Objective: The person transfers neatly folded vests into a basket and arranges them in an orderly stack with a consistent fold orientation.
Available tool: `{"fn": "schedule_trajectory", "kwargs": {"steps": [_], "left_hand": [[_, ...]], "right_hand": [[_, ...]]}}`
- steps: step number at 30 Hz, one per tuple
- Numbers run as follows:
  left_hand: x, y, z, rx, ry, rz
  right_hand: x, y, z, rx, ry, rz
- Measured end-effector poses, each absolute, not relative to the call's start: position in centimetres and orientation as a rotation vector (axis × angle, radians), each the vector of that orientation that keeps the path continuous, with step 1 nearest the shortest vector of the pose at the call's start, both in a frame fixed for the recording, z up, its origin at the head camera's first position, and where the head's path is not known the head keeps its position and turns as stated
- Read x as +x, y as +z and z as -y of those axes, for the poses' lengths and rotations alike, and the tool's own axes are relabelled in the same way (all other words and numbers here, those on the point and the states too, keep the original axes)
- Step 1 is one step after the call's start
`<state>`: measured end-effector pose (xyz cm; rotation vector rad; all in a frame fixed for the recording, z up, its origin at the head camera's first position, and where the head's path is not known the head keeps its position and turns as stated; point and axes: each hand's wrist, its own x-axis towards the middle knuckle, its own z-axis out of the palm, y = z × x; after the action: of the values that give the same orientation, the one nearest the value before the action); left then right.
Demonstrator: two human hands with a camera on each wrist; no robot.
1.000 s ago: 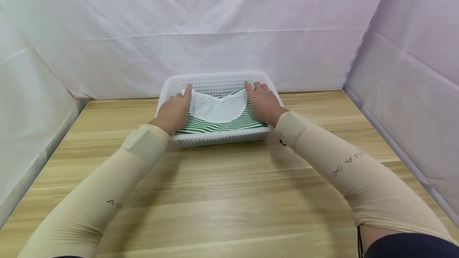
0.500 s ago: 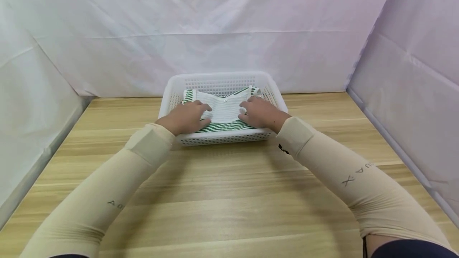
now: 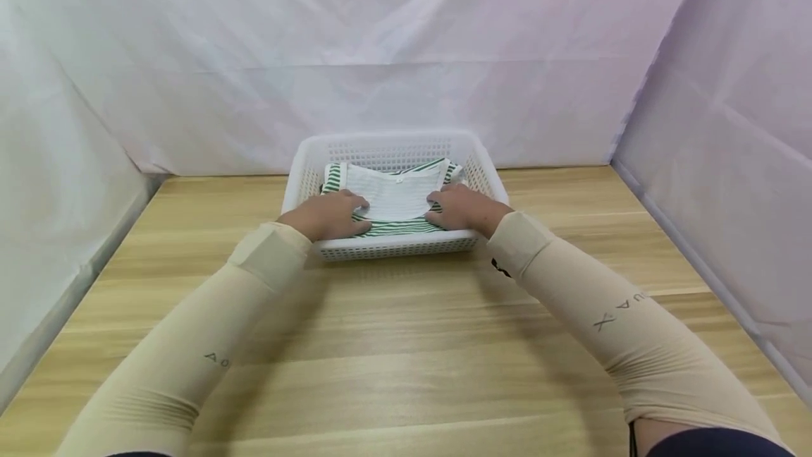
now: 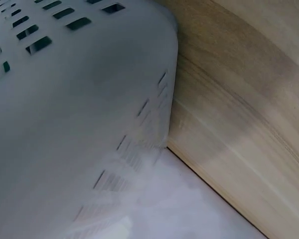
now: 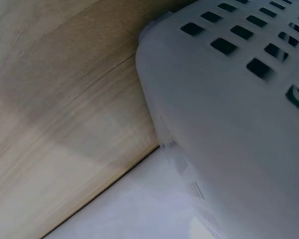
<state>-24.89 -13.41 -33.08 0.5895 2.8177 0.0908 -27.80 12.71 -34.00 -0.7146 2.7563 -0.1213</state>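
A folded green-and-white striped garment (image 3: 398,196) with a broad white panel lies in the white plastic basket (image 3: 393,237) in the head view. My left hand (image 3: 333,215) reaches over the basket's near left corner and rests on the garment's left side. On the right side, my right hand (image 3: 459,206) touches the garment, thumb and finger spread apart. Neither hand is seen to grip the cloth. Both wrist views show only the outside of the perforated basket wall, with bits of green behind its holes; the fingers are out of sight there.
The basket stands on a wood-grain table (image 3: 393,344), close to its far edge. A white cloth backdrop (image 3: 380,34) hangs right behind it, and more white sheeting (image 3: 729,132) closes off both sides.
Both hands have drawn back from the garment's far corners to its near sides, lower in the basket. The garment's upper left and right corners are now uncovered. The basket has hardly moved.
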Motion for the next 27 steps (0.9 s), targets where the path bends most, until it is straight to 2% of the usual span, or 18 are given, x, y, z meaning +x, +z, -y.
{"fn": "schedule_trajectory", "kwargs": {"steps": [6,20,27], "left_hand": [[-24.9,-34.3,13.8,0.563,0.056,-2.801],[-25.4,-34.2,14.2,0.554,0.112,-2.802],[-24.3,-32.1,13.8,0.495,0.108,-2.928]], "right_hand": [[-27.8,-35.4,-12.2,-0.695,-0.115,-2.739],[-28.1,-35.2,-12.0,-0.686,-0.208,-2.794],[-27.2,-33.1,-12.2,-0.688,-0.392,-2.894]]}}
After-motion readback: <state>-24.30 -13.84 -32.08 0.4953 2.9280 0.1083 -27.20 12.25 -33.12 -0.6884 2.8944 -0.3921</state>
